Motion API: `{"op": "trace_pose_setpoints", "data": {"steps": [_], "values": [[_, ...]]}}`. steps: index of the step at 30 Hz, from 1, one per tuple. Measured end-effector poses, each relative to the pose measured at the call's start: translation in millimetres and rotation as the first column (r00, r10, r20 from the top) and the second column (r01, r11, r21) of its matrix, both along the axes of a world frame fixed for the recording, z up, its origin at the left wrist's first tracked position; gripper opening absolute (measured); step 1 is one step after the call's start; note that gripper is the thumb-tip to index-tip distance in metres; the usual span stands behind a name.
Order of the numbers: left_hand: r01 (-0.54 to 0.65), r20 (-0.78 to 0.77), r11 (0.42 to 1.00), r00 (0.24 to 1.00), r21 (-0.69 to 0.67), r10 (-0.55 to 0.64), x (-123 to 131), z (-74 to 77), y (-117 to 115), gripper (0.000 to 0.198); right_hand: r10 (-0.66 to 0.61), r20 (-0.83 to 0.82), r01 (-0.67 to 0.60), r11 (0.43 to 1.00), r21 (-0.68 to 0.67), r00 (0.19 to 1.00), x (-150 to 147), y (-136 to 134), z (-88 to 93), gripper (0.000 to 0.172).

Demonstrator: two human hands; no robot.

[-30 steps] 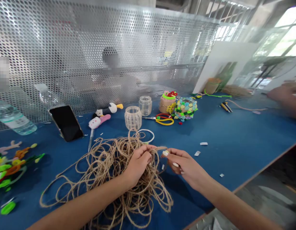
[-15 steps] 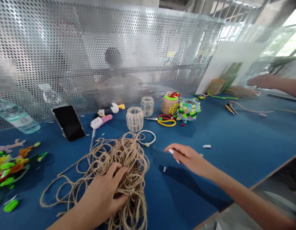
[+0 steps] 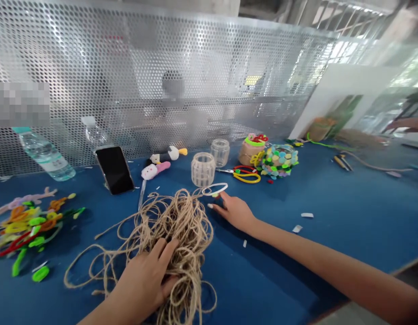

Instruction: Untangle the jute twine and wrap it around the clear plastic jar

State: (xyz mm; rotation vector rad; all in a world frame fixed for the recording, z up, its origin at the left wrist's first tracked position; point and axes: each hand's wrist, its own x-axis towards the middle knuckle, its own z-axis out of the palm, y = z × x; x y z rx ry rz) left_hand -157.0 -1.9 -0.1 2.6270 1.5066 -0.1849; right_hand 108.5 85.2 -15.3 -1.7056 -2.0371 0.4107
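Head view, looking down at the blue table (image 3: 347, 207):

1. The twine (image 3: 176, 223) is a big, loose, messy pile. It runs long from near the jar (image 3: 203, 169) down toward the person, and loose loops spread to the left.
2. The left hand (image 3: 143, 282) lies on the pile, fingers spread wide and pushed into the twine.
3. The right hand (image 3: 235, 212) is open, on the table. Its pointing finger is just beside the white ring (image 3: 214, 189).

Jute twine (image 3: 186, 225) runs off bottom edge, partly under left hand (image 3: 144, 282). Figure (image 3: 173, 88) behind perforated screen (image 3: 94, 76) blurred. White scraps (image 3: 306, 215) too small to identify.
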Motion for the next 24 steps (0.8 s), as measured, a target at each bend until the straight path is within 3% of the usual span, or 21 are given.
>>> {"op": "trace_pose_setpoints", "data": {"steps": [7,12,16,19,21,23,24], "values": [[0.031,0.0,0.998,1.0,0.046,-0.031,-1,2.5,-4,0.054,-0.1,-0.37,0.094,0.995,-0.035,0.923,-12,15,-0.5,0.042],[0.057,-0.001,0.993,0.998,0.101,-0.057,0,3.8,-7,0.051,-0.144,-0.394,0.129,0.99,-0.065,0.908,7,10,9.4,0.032],[0.108,0.088,0.967,0.987,0.231,-0.131,-5,6.1,-11,0.055,-0.171,-0.389,0.126,0.982,-0.138,0.905,38,0,26.3,0.03],[0.164,0.174,0.928,0.957,0.335,-0.231,-14,18.6,-18,0.069,-0.19,-0.449,0.079,0.963,-0.256,0.873,52,-12,45.3,0.022],[0.205,0.184,0.906,0.94,0.371,-0.288,-17,33.4,-24,0.073,-0.195,-0.516,0.017,0.944,-0.329,0.834,46,-23,61.1,0.022],[0.207,0.198,0.868,0.925,0.452,-0.324,-15,49.3,-29,0.072,-0.203,-0.644,-0.077,0.922,-0.378,0.737,21,-36,77.7,0.021],[0.187,0.21,0.829,0.917,0.526,-0.34,-11,56.2,-30,0.072,-0.216,-0.743,-0.151,0.907,-0.392,0.633,2,-43,85.5,0.02]]}}
